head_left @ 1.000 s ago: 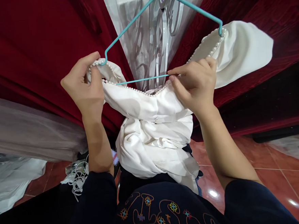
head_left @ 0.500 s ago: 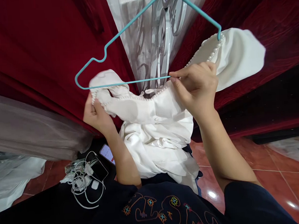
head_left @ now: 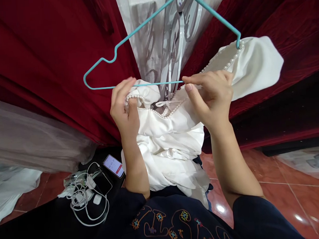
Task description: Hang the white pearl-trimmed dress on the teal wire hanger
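White dress [head_left: 168,133], centre frame, half-mounted on the teal hanger [head_left: 135,85]: its right shoulder is hooked at upper right. Right hand [head_left: 211,94] pinches neckline against the bar; left hand [head_left: 126,111] grips the unhooked beaded shoulder.

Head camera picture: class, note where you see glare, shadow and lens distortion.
Head view: glare spots shine on the red floor tiles; the teal hanger is sharp, but its straight wire bows slightly, a wide-lens effect; shadows streak the pale curtain; the white dress is evenly lit between the left hand and right hand.
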Available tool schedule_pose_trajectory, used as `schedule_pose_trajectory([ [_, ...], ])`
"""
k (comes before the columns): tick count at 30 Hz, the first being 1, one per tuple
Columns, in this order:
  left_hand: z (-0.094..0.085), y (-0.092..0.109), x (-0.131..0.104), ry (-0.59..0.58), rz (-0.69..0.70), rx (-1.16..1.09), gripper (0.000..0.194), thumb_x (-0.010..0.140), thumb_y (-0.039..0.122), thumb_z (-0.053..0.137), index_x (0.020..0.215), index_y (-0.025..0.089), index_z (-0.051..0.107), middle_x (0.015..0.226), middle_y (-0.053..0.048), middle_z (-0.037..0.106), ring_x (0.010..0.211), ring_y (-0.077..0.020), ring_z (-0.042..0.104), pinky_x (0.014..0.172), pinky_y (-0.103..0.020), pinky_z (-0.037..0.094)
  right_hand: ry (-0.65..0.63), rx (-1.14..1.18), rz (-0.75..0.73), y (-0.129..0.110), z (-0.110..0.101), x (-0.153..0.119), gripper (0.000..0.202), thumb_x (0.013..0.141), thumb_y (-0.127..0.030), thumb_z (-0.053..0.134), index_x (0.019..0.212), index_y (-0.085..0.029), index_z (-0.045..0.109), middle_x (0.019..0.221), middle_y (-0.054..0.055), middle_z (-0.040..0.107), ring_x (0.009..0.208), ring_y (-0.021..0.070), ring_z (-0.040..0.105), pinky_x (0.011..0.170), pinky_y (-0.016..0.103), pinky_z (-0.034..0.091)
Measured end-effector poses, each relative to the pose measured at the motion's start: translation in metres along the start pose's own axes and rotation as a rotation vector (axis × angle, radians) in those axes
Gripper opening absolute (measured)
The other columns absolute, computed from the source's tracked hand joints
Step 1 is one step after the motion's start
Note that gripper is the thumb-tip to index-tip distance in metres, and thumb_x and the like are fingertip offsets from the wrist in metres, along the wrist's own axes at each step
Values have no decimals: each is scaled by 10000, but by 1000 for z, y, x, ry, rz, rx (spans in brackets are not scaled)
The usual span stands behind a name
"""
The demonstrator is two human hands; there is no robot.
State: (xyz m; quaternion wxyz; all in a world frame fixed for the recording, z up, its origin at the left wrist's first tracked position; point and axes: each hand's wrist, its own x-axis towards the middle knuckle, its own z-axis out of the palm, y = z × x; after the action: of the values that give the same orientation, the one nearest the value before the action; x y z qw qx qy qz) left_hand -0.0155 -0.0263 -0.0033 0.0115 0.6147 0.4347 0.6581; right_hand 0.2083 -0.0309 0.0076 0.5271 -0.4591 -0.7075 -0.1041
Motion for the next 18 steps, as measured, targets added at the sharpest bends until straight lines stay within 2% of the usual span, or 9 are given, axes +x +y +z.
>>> schedule_pose_trajectory([
  [2,0,-4,6,-84,39,-41,403,1121,572,541,1209,291,815,1215,-94,679,1249,-282,674,1084,-396,576,87,63,-49,2,-1,2,177,1090,-364,577,1113,-294,738,1057,16,781,1019,228,733,1019,516,515],
  [4,-1,-7,11,-106,105,-64,469,1136,593,498,1179,270,834,1156,-99,661,1159,-275,675,1045,-394,578,262,97,-125,15,-5,7,173,1077,-359,601,1142,-273,737,1066,9,768,1068,223,728,988,491,543],
  [6,-3,-8,14,-89,143,-63,496,1148,585,471,1142,258,843,1098,-94,642,1094,-266,663,1005,-391,582,447,36,-157,37,-10,14,277,1029,-453,670,1206,-251,738,1109,15,749,1123,232,702,969,476,544],
  [7,-3,-7,15,-79,151,-59,496,1152,574,467,1126,255,846,1075,-91,633,1068,-261,658,987,-386,583,491,-9,-144,49,-14,17,384,986,-530,711,1234,-239,742,1128,23,744,1120,235,694,951,467,541],
  [9,-5,-7,16,-67,154,-51,477,1156,546,474,1109,255,849,1054,-87,621,1030,-253,650,948,-376,584,437,-12,-35,73,-20,25,550,910,-639,754,1240,-200,764,1141,52,756,1025,222,712,860,421,548],
  [11,-8,-7,19,-80,166,-45,443,1149,525,507,1097,256,855,1041,-84,614,992,-246,646,903,-371,581,306,16,99,85,-24,33,535,897,-612,778,1191,-166,794,1102,67,776,913,193,723,806,391,560],
  [13,-12,-8,23,-118,178,-42,413,1139,515,543,1090,257,860,1027,-82,610,953,-240,639,861,-372,572,217,-25,186,84,-25,40,406,874,-466,848,1142,-162,814,1065,58,782,893,183,719,829,394,576],
  [15,-17,-8,27,-152,206,-57,377,1133,499,576,1090,259,863,997,-78,604,912,-232,624,807,-369,553,186,-100,215,73,-27,45,337,780,-241,922,1099,-173,835,1032,47,785,914,184,708,860,391,572],
  [18,-27,-5,31,-191,241,-102,334,1130,465,603,1106,260,866,970,-80,586,887,-229,600,758,-377,513,200,-100,225,51,-37,49,342,710,14,847,991,-181,867,884,27,779,813,146,677,801,342,544],
])
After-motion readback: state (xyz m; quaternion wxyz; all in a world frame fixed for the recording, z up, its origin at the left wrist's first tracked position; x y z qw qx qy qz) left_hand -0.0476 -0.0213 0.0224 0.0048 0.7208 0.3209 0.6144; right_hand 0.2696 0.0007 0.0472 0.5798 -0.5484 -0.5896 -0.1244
